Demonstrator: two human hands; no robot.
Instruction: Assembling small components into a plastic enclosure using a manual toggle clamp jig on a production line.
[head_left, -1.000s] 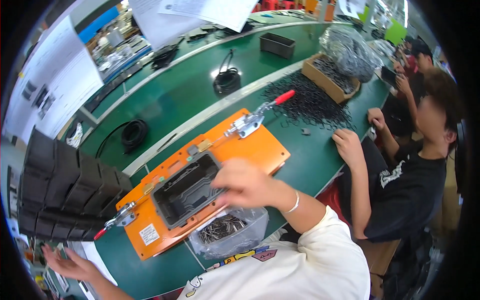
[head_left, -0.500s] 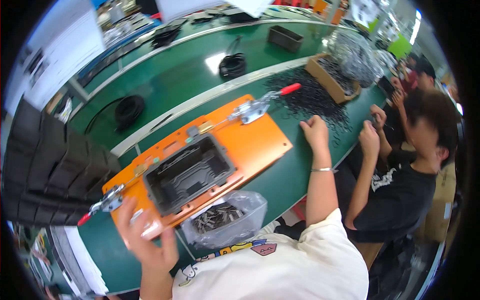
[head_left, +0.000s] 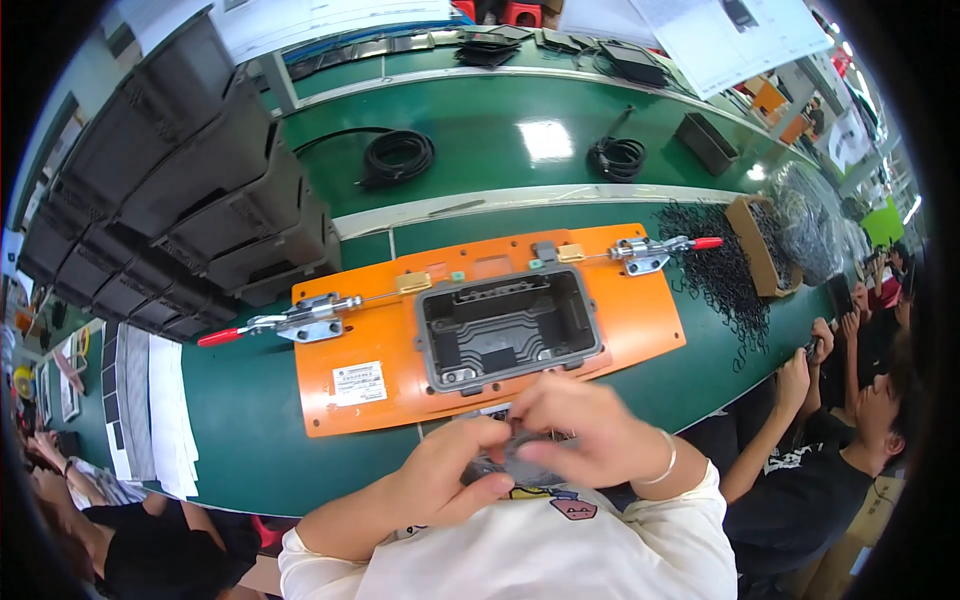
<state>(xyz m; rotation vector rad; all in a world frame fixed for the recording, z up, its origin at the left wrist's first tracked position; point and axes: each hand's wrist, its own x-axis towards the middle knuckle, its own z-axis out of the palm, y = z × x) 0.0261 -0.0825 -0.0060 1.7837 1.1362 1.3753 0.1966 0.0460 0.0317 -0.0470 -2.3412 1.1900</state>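
Note:
My left hand (head_left: pixel 450 468) and my right hand (head_left: pixel 590 430) meet close to my chest, just in front of the near edge of an orange fixture plate (head_left: pixel 640 325). The fingers of both are bent and drawn together; whatever small thing lies between them is hidden and blurred. Beneath the hands, part of the clear plastic bag (head_left: pixel 487 468) shows. A dark grey open housing (head_left: pixel 508 380) sits in the middle of the plate, its inside facing up. Toggle clamps with red handles, the left one (head_left: pixel 310 318) and the right one (head_left: pixel 645 255), flank it.
Black rubber rings (head_left: pixel 715 270) lie heaped at the right beside a cardboard box (head_left: pixel 755 245). Dark bins (head_left: pixel 230 190) stand stacked at the left. Coiled black cables (head_left: pixel 398 158) and a small black tray (head_left: pixel 706 143) rest farther back. A co-worker (head_left: pixel 830 480) sits at the right.
My right hand has come from beside the heap of rings to my chest. My left hand has left the plate's left end and joined it. The view has turned too.

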